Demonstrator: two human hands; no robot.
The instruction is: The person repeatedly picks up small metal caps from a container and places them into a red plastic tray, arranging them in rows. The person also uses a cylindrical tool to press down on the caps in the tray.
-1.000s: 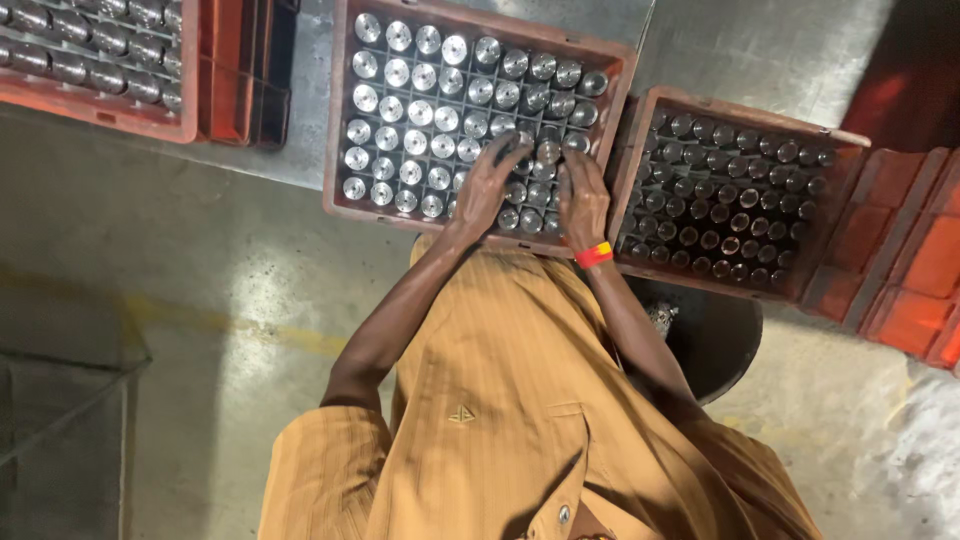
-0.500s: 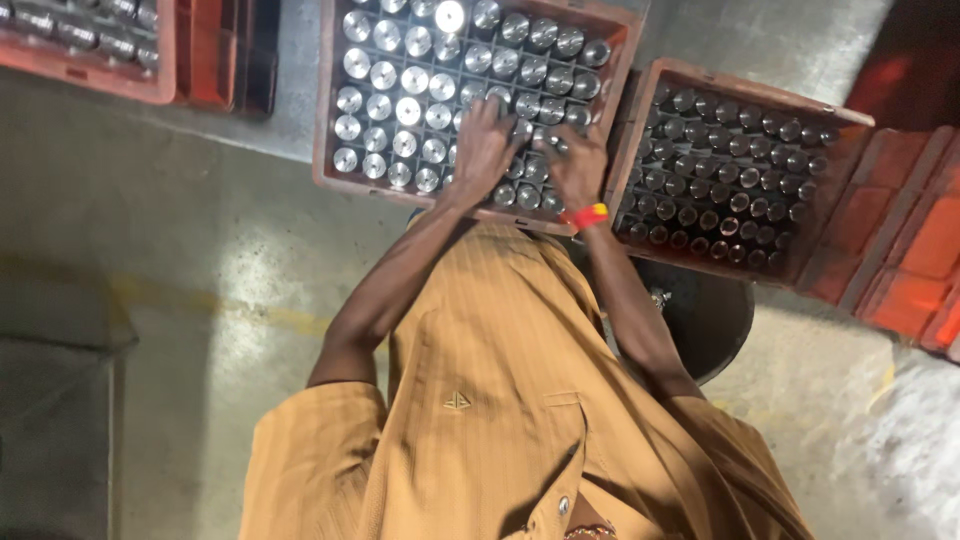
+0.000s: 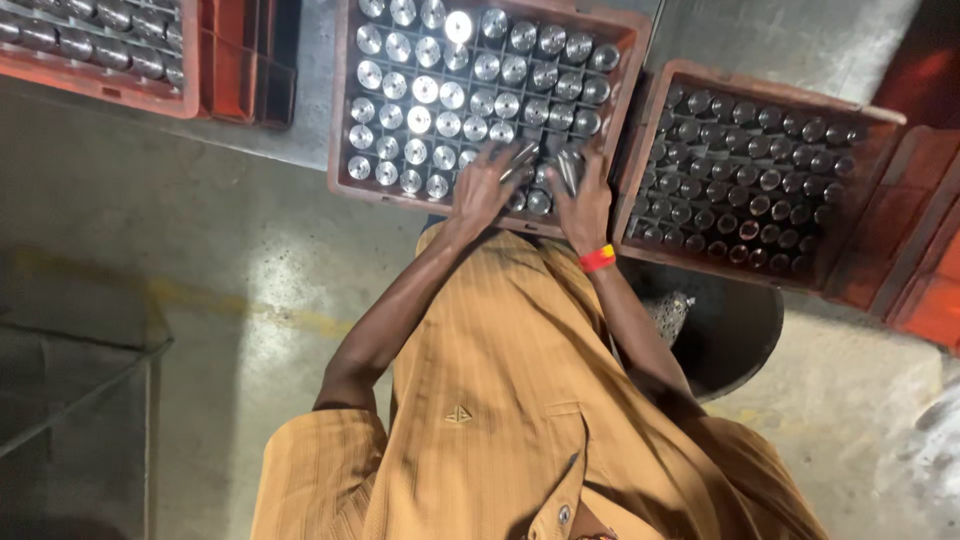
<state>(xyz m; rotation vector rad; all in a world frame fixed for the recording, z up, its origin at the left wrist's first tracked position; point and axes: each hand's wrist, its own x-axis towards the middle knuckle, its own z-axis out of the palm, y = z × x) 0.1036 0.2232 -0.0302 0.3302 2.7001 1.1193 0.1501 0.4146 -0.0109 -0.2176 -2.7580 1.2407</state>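
A person in a tan striped shirt bends over a red-brown plastic crate [image 3: 345,120] that sits on the grey concrete floor [image 3: 200,250]. The crate is split into little square cells, and nearly every cell holds a shiny round silver metal piece [image 3: 420,118] standing on end.

Both hands are at the near edge of this crate, close together. The left hand [image 3: 482,188] curls its fingers around one long silver metal rod [image 3: 522,157] that is tilted and sticks up out of the rows. The right hand [image 3: 583,200] pinches a second silver metal rod [image 3: 567,168], also lifted and leaning. A red and yellow band [image 3: 597,259] goes around the right wrist.

Just to the right of this crate stands another red-brown crate [image 3: 880,200], turned a bit. It is full of darker, duller round metal pieces [image 3: 745,170]. More red crates [image 3: 935,290] are stacked at the far right.

At the far left there is a third red crate [image 3: 100,90] with shiny pieces lying in a row. A dark empty red bin [image 3: 245,70] stands beside it.

Near the person's right arm sits a round black tub [image 3: 735,330] with a ridged silver piece [image 3: 672,312] inside. At the near left is a grey wire frame [image 3: 90,400].
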